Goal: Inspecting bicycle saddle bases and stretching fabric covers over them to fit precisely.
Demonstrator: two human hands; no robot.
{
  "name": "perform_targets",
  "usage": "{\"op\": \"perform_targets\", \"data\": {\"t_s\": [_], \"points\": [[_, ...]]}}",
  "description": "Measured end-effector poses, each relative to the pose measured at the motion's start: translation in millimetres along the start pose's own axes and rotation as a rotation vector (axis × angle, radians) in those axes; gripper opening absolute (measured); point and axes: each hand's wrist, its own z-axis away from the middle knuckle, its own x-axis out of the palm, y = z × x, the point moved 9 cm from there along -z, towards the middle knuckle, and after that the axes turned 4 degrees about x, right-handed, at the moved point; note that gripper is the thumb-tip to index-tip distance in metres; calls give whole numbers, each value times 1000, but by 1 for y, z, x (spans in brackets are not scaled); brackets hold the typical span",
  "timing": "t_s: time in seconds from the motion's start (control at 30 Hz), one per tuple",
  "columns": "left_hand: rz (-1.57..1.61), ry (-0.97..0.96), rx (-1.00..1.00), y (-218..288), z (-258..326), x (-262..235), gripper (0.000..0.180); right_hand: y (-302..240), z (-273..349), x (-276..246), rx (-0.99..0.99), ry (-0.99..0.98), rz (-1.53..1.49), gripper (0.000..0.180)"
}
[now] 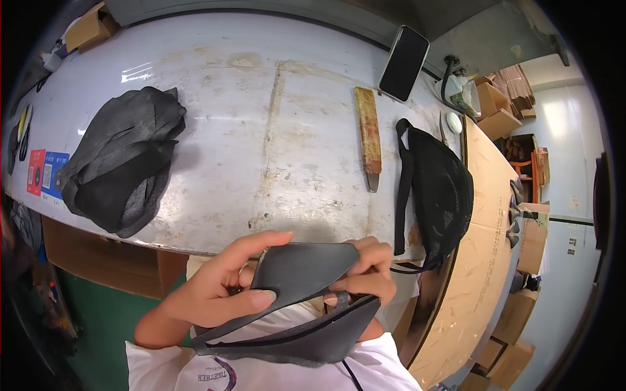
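Close to my body I hold a black leather-like piece (305,268) with two curved flaps and a slit between them. My left hand (222,287) pinches its upper flap, thumb on the front face and fingers behind. My right hand (370,272) grips the far side of the same piece with bent fingers, some hidden behind it. The lower flap (300,342) hangs against a white shirt, and a thin black cord trails below it. Beyond my right hand lies a black mesh pouch-like item (440,189) with a strap along its left side.
A crumpled black thin bag (127,163) lies on the worn white table (228,130). A tool with a yellow-brown handle (368,130) and metal tip rests right of centre. A phone (404,64) leans at the back. Cardboard (479,241) borders the table's right side; boxes (512,319) stand beyond.
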Motion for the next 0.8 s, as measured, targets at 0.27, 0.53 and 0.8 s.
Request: {"op": "perform_targets", "data": {"t_s": [0.27,0.53,0.8], "points": [[258,11,-108,-6,5,1,72,-23,-4,6,-8,149,21,22],[-813,-113,-210,28,-8,-3,93,-35,-3,23,12,-97,113,33],[-936,-121,318,56,-16,27,62,-28,9,43,-51,-336,178,19]]}}
